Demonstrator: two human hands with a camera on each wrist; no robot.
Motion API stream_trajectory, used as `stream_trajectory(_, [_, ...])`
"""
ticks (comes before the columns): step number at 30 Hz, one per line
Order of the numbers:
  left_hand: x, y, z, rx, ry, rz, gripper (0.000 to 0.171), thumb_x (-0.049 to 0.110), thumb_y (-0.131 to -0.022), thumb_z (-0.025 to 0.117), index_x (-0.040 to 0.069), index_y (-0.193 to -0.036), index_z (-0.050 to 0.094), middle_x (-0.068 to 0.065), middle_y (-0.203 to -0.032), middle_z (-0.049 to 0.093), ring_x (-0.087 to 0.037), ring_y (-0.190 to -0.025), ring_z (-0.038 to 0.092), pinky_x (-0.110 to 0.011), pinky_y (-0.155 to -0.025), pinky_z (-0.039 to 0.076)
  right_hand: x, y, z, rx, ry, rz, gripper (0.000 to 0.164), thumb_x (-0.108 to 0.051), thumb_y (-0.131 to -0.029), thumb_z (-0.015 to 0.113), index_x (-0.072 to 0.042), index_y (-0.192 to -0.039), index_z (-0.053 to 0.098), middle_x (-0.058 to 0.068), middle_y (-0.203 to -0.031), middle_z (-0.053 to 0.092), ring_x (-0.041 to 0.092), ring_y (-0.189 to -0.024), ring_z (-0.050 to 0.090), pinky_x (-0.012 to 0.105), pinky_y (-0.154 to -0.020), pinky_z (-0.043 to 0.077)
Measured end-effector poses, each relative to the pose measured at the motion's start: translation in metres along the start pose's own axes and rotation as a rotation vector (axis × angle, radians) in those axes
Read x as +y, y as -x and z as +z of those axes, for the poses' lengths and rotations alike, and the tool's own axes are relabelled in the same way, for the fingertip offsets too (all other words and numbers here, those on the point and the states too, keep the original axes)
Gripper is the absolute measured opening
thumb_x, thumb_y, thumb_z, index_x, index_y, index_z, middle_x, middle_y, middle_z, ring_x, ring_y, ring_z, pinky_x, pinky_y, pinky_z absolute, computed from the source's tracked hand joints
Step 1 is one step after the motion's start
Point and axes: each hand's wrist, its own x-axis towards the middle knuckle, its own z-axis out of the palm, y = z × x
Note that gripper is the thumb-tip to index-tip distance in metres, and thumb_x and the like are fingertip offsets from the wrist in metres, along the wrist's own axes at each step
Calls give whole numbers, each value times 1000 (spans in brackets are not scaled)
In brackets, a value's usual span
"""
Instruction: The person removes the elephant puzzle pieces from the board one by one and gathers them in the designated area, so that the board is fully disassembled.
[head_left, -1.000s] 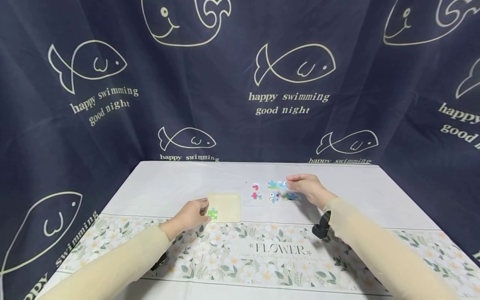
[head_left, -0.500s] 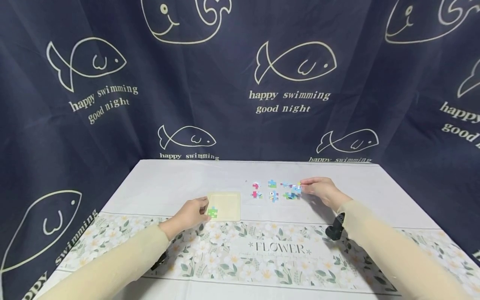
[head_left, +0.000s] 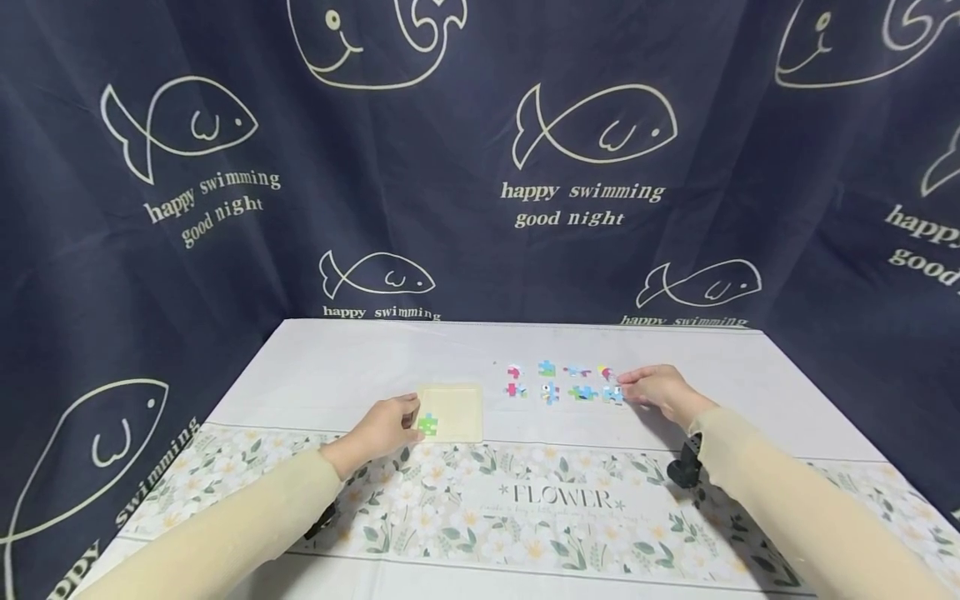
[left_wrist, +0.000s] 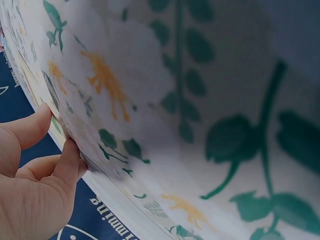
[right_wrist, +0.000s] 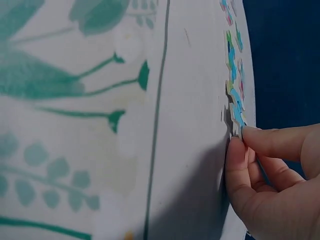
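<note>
My left hand [head_left: 384,429] holds the left edge of a shallow cream puzzle tray [head_left: 457,408]. A green puzzle piece with a blue tab [head_left: 427,426] lies in the tray's near left corner, close to the thumb. On the right, my right hand [head_left: 663,390] pinches a light-blue puzzle piece [head_left: 612,394] at its right end. In the right wrist view, thumb and forefinger grip that blue piece [right_wrist: 236,110] low over the table, its left part slightly tilted. Beyond it lies a yellow and red puzzle piece [head_left: 606,372]. A green and blue puzzle piece [head_left: 582,393] lies just left of it.
More loose puzzle pieces lie in two rows: a pink one [head_left: 515,390], one with an eye [head_left: 551,392], a blue and green one [head_left: 547,368] and others. A white cloth with a flowered band [head_left: 450,533] covers the table. A dark fish-print curtain [head_left: 480,167] hangs behind.
My right hand has moved right and nearer, bringing the light-blue piece from the back row to the near row's right end. The pieces now lie spread apart. My left hand stays on the tray.
</note>
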Motion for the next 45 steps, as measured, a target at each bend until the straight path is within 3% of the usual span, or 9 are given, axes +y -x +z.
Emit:
stream_trajectory(10, [1, -1, 1, 1, -17, -1, 64, 9, -85, 73, -11, -138, 44, -20, -152, 38, -34, -126, 54, -36, -100, 51, 3, -5, 1, 52, 122, 9, 35, -4, -86, 65, 5, -121, 64, 15, -116, 68, 14, -85, 58, 27, -74, 46])
stream_trajectory(13, [1, -1, 0, 0, -18, 2, 63, 9, -85, 73, -12, -137, 44, -20, -152, 38, -34, -125, 55, -35, -99, 52, 2, -6, 2, 69, 116, 20, 35, -3, -85, 66, 4, -119, 66, 13, -111, 70, 14, -85, 59, 28, -75, 46])
stream_trajectory(20, [0, 0, 0, -2, -5, 5, 63, 8, -85, 72, -12, -138, 43, -20, -152, 37, -34, -125, 55, -33, -97, 53, 1, -6, 1, 90, 57, 9, 38, 2, -84, 64, 9, -121, 62, -6, -83, 72, 7, -73, 56, 22, -66, 48])
stream_trajectory(30, [2, 1, -1, 1, -9, 1, 62, 8, -86, 72, -12, -138, 43, -20, -152, 37, -35, -126, 54, -35, -100, 51, -7, -4, 2, 148, -49, 23, 39, 1, -85, 65, 9, -122, 60, -7, -85, 71, 2, -68, 59, 19, -67, 52])
stream_trajectory(37, [3, 2, -2, -5, -37, -2, 63, 9, -85, 73, -12, -137, 44, -21, -152, 38, -36, -127, 53, -38, -102, 49, -14, 2, 4, 73, -120, 32, 45, -2, -90, 62, 13, -130, 51, -5, -82, 70, 2, -70, 64, 21, -71, 58])
stream_trajectory(45, [2, -1, 1, -4, -71, -3, 63, 11, -85, 73, -11, -137, 45, -20, -151, 39, -36, -127, 52, -40, -104, 47, -20, 4, 4, -15, -276, 28, 51, 1, -92, 59, 15, -138, 40, -4, -80, 72, 6, -73, 70, 24, -77, 60])
